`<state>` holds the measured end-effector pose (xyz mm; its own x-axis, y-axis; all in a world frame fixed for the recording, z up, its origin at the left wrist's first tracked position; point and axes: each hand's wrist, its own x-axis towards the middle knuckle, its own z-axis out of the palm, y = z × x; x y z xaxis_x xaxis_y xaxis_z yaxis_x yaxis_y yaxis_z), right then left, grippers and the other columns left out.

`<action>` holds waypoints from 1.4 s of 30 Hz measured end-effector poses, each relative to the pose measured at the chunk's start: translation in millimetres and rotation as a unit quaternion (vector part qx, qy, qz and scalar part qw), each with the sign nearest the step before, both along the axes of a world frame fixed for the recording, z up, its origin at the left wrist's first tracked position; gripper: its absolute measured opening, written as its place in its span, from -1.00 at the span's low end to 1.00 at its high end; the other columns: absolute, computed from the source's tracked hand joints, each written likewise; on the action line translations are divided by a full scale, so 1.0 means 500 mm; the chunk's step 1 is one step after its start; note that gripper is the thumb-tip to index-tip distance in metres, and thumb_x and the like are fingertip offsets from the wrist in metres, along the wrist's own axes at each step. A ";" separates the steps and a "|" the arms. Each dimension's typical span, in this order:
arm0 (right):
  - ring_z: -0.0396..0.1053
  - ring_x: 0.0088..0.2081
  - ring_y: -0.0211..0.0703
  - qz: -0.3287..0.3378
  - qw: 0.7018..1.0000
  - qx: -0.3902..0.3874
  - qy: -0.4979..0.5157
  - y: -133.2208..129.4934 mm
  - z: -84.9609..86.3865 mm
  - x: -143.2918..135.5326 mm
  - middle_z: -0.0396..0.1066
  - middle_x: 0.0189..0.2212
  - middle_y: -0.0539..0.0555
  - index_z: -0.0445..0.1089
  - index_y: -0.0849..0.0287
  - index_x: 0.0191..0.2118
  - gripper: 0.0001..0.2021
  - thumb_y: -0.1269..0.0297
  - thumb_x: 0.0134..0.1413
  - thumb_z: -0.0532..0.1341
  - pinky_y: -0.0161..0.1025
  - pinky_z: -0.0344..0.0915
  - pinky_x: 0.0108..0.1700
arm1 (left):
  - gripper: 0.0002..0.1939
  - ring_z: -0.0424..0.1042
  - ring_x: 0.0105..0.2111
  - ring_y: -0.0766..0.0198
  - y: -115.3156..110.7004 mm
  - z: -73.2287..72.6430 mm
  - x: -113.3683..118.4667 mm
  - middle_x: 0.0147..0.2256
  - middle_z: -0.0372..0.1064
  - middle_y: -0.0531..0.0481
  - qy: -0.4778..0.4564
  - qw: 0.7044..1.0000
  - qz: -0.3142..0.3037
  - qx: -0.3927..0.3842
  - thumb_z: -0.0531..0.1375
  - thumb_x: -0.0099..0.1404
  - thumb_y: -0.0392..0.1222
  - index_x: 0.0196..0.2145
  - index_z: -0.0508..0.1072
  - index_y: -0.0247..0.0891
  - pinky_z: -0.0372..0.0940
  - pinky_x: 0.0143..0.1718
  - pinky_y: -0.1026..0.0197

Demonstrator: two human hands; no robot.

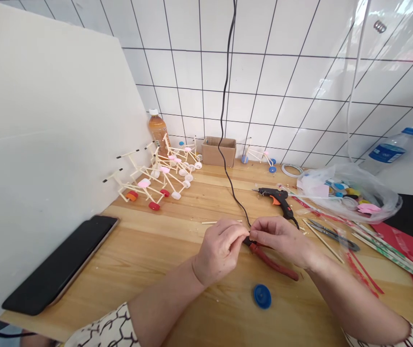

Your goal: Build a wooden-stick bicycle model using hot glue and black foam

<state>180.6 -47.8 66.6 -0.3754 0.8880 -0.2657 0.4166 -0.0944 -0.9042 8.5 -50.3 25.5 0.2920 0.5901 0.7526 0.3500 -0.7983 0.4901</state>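
Note:
My left hand [220, 251] is closed in a pinch near the middle of the table. Its fingertips meet those of my right hand [282, 238], also pinched, and whatever lies between them is too small or hidden to make out. Just beneath my right hand lie red-handled pliers [273, 262], their jaws partly covered by my fingers. Nearer to me sits a blue bottle cap [262, 296]. Behind my left hand a thin wooden stick [210, 222] rests on the wood, partly hidden. The black glue gun [277, 198] with an orange trigger lies beyond my right hand.
Several stick-built tricycle models with bottle-cap wheels [144, 184] stand at the back left. A cardboard box [219, 152] is against the wall. On the right are scissors [333, 235] and a plastic bag of caps [380, 193]. A black tablet-like slab [61, 262] lies left.

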 end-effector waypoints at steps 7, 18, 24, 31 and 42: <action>0.22 -0.47 -0.32 -0.068 0.994 -0.022 0.077 0.013 -0.010 0.011 0.35 -0.54 0.00 0.39 0.24 -0.51 -0.71 0.09 -0.01 0.16 -0.33 0.16 -0.36 | -0.82 0.40 -0.35 0.29 0.002 -0.002 0.001 -0.43 0.42 -0.05 -0.001 1.000 0.006 0.030 0.05 0.18 -0.46 -0.37 0.36 -0.24 0.32 -0.30 0.26; 0.25 -0.47 -0.23 -0.040 0.983 0.132 -0.124 0.039 -0.021 0.044 0.32 -0.56 -0.01 0.34 0.19 -0.50 -0.61 0.00 0.09 0.01 -0.28 0.15 -0.41 | -0.86 0.37 -0.38 0.31 0.006 -0.009 0.003 -0.42 0.38 -0.04 -0.060 0.997 0.002 -0.043 0.10 0.16 -0.44 -0.37 0.37 -0.26 0.33 -0.33 0.28; 0.30 -0.46 -0.20 -0.080 0.946 0.231 -0.213 0.057 -0.023 0.078 0.38 -0.51 0.02 0.33 0.16 -0.42 -0.79 0.13 0.02 0.10 -0.28 0.17 -0.42 | -0.89 0.38 -0.37 0.31 0.006 -0.010 0.003 -0.41 0.38 -0.04 -0.074 0.994 0.004 -0.085 0.11 0.16 -0.41 -0.37 0.37 -0.26 0.34 -0.33 0.28; 0.25 -0.51 -0.23 -0.126 0.943 0.246 -0.184 0.060 -0.015 0.083 0.36 -0.56 0.02 0.34 0.18 -0.47 -0.80 0.15 -0.04 0.12 -0.28 0.16 -0.46 | -0.96 0.38 -0.39 0.36 0.010 -0.004 0.004 -0.42 0.39 -0.01 -0.108 0.981 0.022 -0.161 0.14 0.18 -0.34 -0.39 0.39 -0.28 0.31 -0.34 0.33; -0.01 -0.65 -0.34 -0.188 0.922 0.251 -0.228 0.063 0.008 0.098 0.05 -0.75 -0.08 0.17 0.16 -0.68 -0.55 -0.06 0.02 0.00 -0.32 -0.06 -0.60 | -0.86 0.25 -0.58 0.43 0.027 0.007 0.003 -0.54 0.36 0.05 -0.281 0.853 -0.036 -0.438 0.20 0.12 -0.18 -0.41 0.40 -0.32 0.16 -0.54 0.35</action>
<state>229.5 -16.6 70.7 0.0326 0.9865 0.1606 0.7872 0.0737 -0.6123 10.2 -36.9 28.8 0.0906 0.9937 0.0654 -0.1712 -0.0492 0.9840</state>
